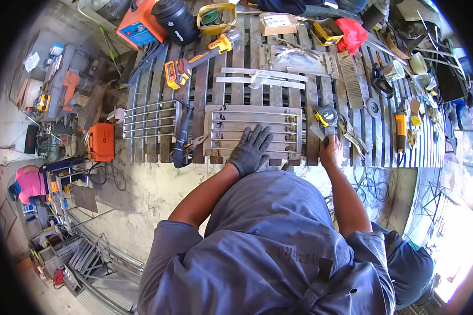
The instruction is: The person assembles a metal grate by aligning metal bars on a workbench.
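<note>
My left hand, in a dark grey work glove, lies flat with fingers spread on a metal grille panel. This panel has a flat frame and several parallel bars, and rests near the table's front edge. To its right, my bare right hand has its fingers closed at the lower edge of a black and yellow tape measure. The fingertips are partly hidden. A small grey flat piece sits against the tape measure's left side. Left of the panel are pliers and a dark-handled tool.
On the slatted table lie a yellow cordless grinder, metal strips, a second bar grille, a cardboard box and a grinding disc. An orange case and another person are at left.
</note>
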{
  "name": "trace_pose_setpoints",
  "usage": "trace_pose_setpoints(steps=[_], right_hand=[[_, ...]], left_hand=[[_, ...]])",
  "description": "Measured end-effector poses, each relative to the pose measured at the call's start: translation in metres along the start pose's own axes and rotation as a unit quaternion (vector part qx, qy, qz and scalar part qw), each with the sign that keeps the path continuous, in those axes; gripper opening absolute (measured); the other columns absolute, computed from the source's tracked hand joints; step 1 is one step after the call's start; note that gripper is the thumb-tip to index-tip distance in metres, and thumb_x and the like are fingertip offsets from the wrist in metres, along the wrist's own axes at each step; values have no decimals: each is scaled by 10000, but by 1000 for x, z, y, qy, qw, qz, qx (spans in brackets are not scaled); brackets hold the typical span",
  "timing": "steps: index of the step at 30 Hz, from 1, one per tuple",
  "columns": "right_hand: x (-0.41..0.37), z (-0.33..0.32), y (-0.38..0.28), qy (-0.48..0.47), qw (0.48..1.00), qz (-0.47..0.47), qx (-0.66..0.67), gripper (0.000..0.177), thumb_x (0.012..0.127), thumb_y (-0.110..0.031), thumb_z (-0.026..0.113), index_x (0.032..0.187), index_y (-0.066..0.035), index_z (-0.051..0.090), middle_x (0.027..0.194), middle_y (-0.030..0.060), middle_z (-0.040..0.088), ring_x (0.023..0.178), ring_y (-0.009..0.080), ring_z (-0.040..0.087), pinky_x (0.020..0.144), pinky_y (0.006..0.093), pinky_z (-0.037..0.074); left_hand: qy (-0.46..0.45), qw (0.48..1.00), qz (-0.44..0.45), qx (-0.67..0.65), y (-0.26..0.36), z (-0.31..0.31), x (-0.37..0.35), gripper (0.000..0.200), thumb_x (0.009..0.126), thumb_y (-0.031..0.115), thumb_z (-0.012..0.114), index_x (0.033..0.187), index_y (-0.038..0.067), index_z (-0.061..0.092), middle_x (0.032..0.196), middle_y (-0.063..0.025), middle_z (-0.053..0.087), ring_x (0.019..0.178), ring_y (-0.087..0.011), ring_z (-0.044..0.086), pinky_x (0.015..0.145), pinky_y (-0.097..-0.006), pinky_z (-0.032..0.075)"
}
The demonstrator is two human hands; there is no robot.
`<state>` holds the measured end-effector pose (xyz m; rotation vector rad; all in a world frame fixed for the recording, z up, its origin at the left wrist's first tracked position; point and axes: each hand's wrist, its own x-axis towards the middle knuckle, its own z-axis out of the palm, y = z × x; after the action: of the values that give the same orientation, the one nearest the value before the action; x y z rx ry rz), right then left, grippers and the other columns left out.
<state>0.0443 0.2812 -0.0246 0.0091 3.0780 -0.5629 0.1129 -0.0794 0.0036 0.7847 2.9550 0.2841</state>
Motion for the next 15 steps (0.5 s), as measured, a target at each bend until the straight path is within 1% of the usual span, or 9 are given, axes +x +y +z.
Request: trace_pose_setpoints(steps=[2, 5, 6, 8, 9, 11, 15], right_hand=[[5, 1, 4, -8, 1000, 6, -9, 301, 874, -201, 733, 1116, -72, 610, 1108, 197, 696, 1091, 413, 667, 914, 531, 519], [10, -2, 2, -19, 999, 20, -16, 340, 810, -203, 766, 1091, -88, 612, 1048, 181, 712, 1037, 411, 686, 874, 539, 535], [12, -3, 1, -22, 999, 24, -19, 357, 788, -205, 777, 1084, -93, 613, 1031, 175, 716, 1023, 409, 692, 865, 542, 538], [12, 5, 6, 9, 1000, 2, 12, 356, 764, -192, 776, 1067, -101, 613, 1004, 166, 719, 1004, 408, 696, 850, 541, 542], [11, 6, 7, 27, 999, -8, 28, 356, 752, -186, 775, 1059, -106, 613, 991, 161, 720, 995, 407, 699, 843, 540, 544], [9, 6, 10, 21, 999, -5, 26, 336, 744, -175, 766, 1035, -104, 615, 988, 158, 720, 996, 402, 699, 842, 534, 545], [10, 0, 6, 28, 998, -16, 49, 250, 768, -152, 718, 977, -88, 596, 955, 163, 709, 960, 414, 694, 814, 540, 536]], left_hand=[[7, 1000, 8, -4, -4, 0, -13, 789, 1025, 496, 564, 1659, 66, 373, 1768, -179, 256, 1652, -394, 164, 1318, -603, 86], [41, 999, -16, -28, -13, 13, -39, 749, 1018, 487, 567, 1623, 64, 441, 1743, -174, 324, 1643, -387, 212, 1319, -600, 100], [39, 999, -21, -13, -14, 7, -43, 722, 1015, 475, 576, 1599, 63, 474, 1720, -169, 364, 1630, -377, 245, 1317, -595, 115], [33, 999, -31, 20, -15, -8, -51, 671, 1008, 451, 595, 1550, 60, 540, 1675, -159, 445, 1605, -359, 310, 1313, -586, 143], [38, 998, -29, 29, -19, -9, -57, 646, 1002, 438, 609, 1524, 59, 563, 1644, -151, 480, 1574, -352, 352, 1302, -580, 172], [51, 997, -22, 47, -26, -9, -67, 598, 990, 411, 637, 1471, 57, 608, 1580, -137, 550, 1511, -338, 437, 1280, -569, 229], [90, 993, -78, -6, -20, -23, -86, 473, 975, 324, 675, 1357, 45, 665, 1448, -119, 640, 1362, -324, 550, 1209, -538, 333]])
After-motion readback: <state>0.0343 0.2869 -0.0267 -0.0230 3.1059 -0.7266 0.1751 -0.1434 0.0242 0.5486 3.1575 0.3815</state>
